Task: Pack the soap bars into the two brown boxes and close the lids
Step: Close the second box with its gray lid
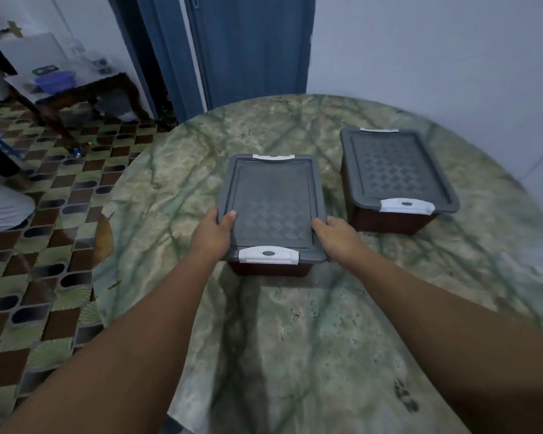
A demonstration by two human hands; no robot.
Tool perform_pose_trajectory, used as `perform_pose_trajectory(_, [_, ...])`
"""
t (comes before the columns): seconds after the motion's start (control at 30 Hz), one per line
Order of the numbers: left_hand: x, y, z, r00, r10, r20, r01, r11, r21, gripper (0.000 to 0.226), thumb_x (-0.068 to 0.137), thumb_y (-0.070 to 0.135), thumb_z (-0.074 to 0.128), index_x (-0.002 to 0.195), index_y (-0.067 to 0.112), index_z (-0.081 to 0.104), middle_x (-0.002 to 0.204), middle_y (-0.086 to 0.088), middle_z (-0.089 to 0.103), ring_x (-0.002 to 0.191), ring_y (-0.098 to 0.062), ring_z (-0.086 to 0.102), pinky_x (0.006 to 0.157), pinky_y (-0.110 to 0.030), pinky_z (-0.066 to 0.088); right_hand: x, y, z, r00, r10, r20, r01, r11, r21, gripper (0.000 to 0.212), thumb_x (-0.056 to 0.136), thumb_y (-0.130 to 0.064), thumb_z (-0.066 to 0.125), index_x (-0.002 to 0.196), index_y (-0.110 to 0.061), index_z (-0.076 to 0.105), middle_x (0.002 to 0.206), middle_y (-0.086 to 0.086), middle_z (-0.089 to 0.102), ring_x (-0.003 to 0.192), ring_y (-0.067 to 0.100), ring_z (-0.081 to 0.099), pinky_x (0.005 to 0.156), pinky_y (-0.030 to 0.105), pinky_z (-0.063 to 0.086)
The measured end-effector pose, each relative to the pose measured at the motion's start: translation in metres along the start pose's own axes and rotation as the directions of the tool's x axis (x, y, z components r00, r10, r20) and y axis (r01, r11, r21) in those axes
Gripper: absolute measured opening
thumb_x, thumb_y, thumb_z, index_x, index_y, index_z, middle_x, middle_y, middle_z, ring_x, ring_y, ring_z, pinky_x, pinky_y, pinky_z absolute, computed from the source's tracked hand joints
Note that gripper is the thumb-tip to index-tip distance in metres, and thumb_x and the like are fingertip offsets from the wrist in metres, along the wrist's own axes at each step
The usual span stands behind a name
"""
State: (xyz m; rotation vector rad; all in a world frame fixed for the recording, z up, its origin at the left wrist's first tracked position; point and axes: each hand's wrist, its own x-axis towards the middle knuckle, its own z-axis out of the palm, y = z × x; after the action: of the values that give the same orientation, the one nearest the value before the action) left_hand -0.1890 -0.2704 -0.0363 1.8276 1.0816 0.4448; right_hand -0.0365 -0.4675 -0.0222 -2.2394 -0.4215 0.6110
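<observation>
From the head camera we see a round green marble table (295, 339). At the frame's centre sits a brown box (270, 269) under a grey lid (271, 208), which our left hand (215, 234) and right hand (334, 236) grasp at its side edges. A second closed brown box (386, 219) sits at centre right. No soap bars show.
</observation>
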Motion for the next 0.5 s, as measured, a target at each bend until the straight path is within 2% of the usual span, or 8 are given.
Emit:
perform_pose_trajectory(0.1, [0.005,0.004,0.011,0.999,0.008,-0.037,-0.006,0.999,0.046,0.038,0.102,0.044,0.048,0.118,0.011,0.06,0.109,-0.01,0.065,0.101,-0.032,0.061,0.089,-0.042,0.049,0.002,0.003,-0.003,0.999,-0.012,-0.046,0.011,1.0,-0.006,0.038,0.099,-0.038,0.046,0.106,-0.009,0.069,0.112,0.017,0.069,0.104,0.035,0.064,0.091,0.045,0.055])
perform_pose_trajectory(0.2, [0.007,0.005,0.018,0.995,0.015,-0.102,-0.007,0.997,0.076,0.034,0.104,0.041,0.045,0.108,0.009,0.059,0.098,-0.007,0.06,0.091,-0.028,0.056,0.077,-0.035,0.039,0.005,0.004,-0.004,0.999,-0.003,-0.052,0.002,1.0,-0.016,0.041,0.101,-0.04,0.043,0.109,-0.008,0.067,0.114,0.014,0.067,0.105,0.032,0.062,0.092,0.038,0.051])
perform_pose_trajectory(0.27, [0.012,0.007,0.022,0.993,0.001,-0.115,0.007,0.998,0.069,0.035,0.104,0.041,0.045,0.105,0.009,0.059,0.098,-0.007,0.061,0.09,-0.028,0.055,0.076,-0.034,0.039,0.009,0.003,-0.006,0.999,-0.002,-0.052,0.002,1.0,-0.007,0.041,0.103,-0.042,0.041,0.113,-0.009,0.065,0.116,0.013,0.065,0.107,0.031,0.061,0.093,0.037,0.048])
perform_pose_trajectory(0.37, [0.022,0.013,0.027,0.994,0.004,-0.109,0.003,0.997,0.071,0.037,0.104,0.041,0.045,0.102,0.007,0.058,0.098,-0.01,0.063,0.091,-0.031,0.058,0.08,-0.039,0.045,0.02,0.003,-0.008,0.999,0.01,-0.043,-0.01,1.0,0.019,0.044,0.105,-0.045,0.04,0.118,-0.009,0.061,0.121,0.013,0.063,0.11,0.031,0.06,0.098,0.04,0.048])
perform_pose_trajectory(0.5, [0.035,0.022,0.036,0.994,0.011,-0.112,0.003,0.993,0.117,0.04,0.105,0.041,0.043,0.103,0.005,0.059,0.094,-0.008,0.06,0.087,-0.028,0.053,0.075,-0.035,0.037,0.036,-0.004,-0.011,0.999,0.032,-0.024,-0.032,0.999,0.008,0.05,0.107,-0.045,0.036,0.128,-0.004,0.055,0.131,0.018,0.058,0.12,0.036,0.056,0.105,0.045,0.044])
